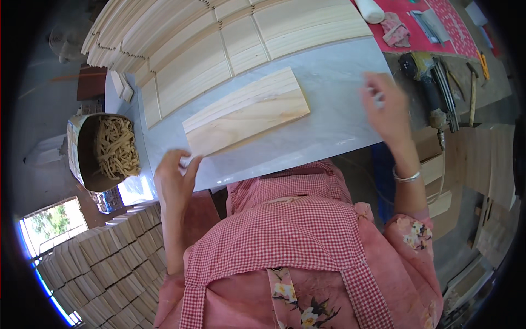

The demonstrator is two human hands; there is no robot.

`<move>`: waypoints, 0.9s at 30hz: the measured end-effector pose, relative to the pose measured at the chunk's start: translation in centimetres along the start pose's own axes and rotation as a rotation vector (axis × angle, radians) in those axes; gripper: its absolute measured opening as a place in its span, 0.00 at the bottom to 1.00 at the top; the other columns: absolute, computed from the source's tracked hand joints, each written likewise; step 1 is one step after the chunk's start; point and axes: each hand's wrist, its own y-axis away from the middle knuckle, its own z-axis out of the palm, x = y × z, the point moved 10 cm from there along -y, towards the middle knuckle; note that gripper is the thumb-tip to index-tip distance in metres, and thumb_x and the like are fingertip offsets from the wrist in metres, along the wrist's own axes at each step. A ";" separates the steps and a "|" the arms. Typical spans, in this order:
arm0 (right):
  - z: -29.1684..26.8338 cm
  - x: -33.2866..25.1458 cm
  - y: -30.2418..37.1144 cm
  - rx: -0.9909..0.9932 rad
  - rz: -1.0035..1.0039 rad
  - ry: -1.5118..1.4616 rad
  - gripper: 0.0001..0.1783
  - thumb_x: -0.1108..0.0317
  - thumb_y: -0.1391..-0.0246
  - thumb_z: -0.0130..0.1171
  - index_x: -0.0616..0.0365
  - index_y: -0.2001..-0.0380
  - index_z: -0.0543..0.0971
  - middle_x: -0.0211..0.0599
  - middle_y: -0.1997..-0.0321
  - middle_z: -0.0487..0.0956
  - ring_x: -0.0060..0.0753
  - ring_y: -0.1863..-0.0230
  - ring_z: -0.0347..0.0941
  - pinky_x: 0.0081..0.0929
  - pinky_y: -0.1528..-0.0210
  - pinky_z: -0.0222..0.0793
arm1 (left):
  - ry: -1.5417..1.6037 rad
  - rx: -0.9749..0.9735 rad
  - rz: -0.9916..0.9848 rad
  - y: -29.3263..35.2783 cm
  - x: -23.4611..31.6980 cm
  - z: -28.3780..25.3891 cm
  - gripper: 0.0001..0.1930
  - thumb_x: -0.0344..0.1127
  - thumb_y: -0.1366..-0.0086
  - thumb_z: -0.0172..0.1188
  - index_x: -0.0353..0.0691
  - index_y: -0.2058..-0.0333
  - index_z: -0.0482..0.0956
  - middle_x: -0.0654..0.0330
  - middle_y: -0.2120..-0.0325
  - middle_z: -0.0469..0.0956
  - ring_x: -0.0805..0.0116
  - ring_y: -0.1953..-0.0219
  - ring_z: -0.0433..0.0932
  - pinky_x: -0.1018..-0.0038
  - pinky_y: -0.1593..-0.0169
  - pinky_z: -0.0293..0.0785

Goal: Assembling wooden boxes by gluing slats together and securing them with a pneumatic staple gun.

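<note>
A pale rectangular wooden board (246, 112) lies at a slant on the grey-white tabletop (339, 123). My left hand (176, 175) is at the board's near left corner. Its thumb and fingers are apart, with the thumb tip beside the corner; whether it touches the wood I cannot tell. Off the board's right end, my right hand (388, 109) is raised over the table's right side and smeared by motion. Its fingers are curled, and a small whitish bit shows among them, too blurred to name.
Stacked wooden boards (192, 60) fill the far side of the table. At left stands a box (76, 151) of tan strips. Beyond the right edge lie an air tool (427, 82), a hammer (472, 96) and a pink cloth (394, 30). More stacked wood (104, 268) stands lower left.
</note>
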 end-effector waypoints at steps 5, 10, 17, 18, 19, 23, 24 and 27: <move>0.8 -1.4 0.1 -0.058 -0.041 -0.031 0.09 0.78 0.46 0.60 0.63 0.60 0.82 0.37 0.66 0.79 0.32 0.70 0.73 0.26 0.66 0.69 | 0.156 0.129 0.675 -2.6 13.8 2.4 0.21 0.47 0.50 0.77 0.41 0.68 0.76 0.50 0.40 0.72 0.51 0.38 0.68 0.56 0.35 0.60; 8.4 -3.9 -0.5 -0.109 -0.024 -0.268 0.10 0.76 0.46 0.62 0.64 0.59 0.82 0.38 0.65 0.79 0.33 0.71 0.73 0.26 0.67 0.71 | 0.159 0.099 0.789 -5.0 17.4 6.6 0.27 0.49 0.57 0.80 0.41 0.69 0.72 0.47 0.38 0.68 0.47 0.38 0.67 0.55 0.34 0.58; 11.8 -4.3 -1.8 -0.014 0.029 -0.298 0.09 0.75 0.47 0.64 0.62 0.61 0.82 0.38 0.67 0.77 0.34 0.72 0.72 0.27 0.67 0.71 | 0.267 0.048 0.742 -5.7 17.3 8.3 0.27 0.46 0.59 0.80 0.42 0.70 0.70 0.44 0.39 0.69 0.48 0.40 0.68 0.55 0.35 0.58; 11.9 -4.3 -1.9 -0.002 0.039 -0.292 0.08 0.74 0.47 0.64 0.62 0.62 0.82 0.37 0.67 0.76 0.34 0.72 0.72 0.27 0.67 0.72 | 0.285 0.053 0.735 -5.8 17.2 8.4 0.27 0.46 0.60 0.80 0.42 0.71 0.70 0.44 0.40 0.69 0.48 0.41 0.69 0.54 0.35 0.58; 11.9 -4.2 -2.0 0.011 0.049 -0.285 0.08 0.74 0.47 0.64 0.62 0.62 0.81 0.37 0.68 0.76 0.34 0.72 0.72 0.27 0.67 0.72 | 0.304 0.057 0.728 -5.8 17.1 8.3 0.27 0.46 0.60 0.79 0.42 0.71 0.69 0.44 0.40 0.70 0.48 0.41 0.69 0.54 0.35 0.58; 12.3 -4.8 -2.0 0.021 0.011 -0.234 0.07 0.74 0.47 0.64 0.61 0.63 0.81 0.37 0.68 0.75 0.34 0.72 0.72 0.27 0.68 0.72 | 0.336 0.065 0.715 -5.9 16.8 8.4 0.27 0.46 0.60 0.80 0.42 0.71 0.69 0.43 0.40 0.70 0.49 0.41 0.69 0.54 0.35 0.57; 12.3 -4.9 -2.0 0.024 -0.003 -0.217 0.07 0.74 0.47 0.64 0.61 0.64 0.81 0.37 0.67 0.75 0.34 0.73 0.71 0.27 0.68 0.72 | 0.346 0.069 0.711 -5.9 16.7 8.3 0.27 0.46 0.60 0.80 0.42 0.71 0.68 0.43 0.40 0.70 0.49 0.41 0.69 0.53 0.35 0.57; 12.5 -4.8 -2.0 0.027 -0.014 -0.236 0.08 0.74 0.47 0.64 0.62 0.63 0.81 0.37 0.67 0.76 0.34 0.72 0.72 0.27 0.68 0.71 | 0.338 0.074 0.717 -5.9 16.6 8.4 0.27 0.45 0.60 0.80 0.42 0.72 0.68 0.43 0.40 0.70 0.49 0.40 0.68 0.53 0.34 0.56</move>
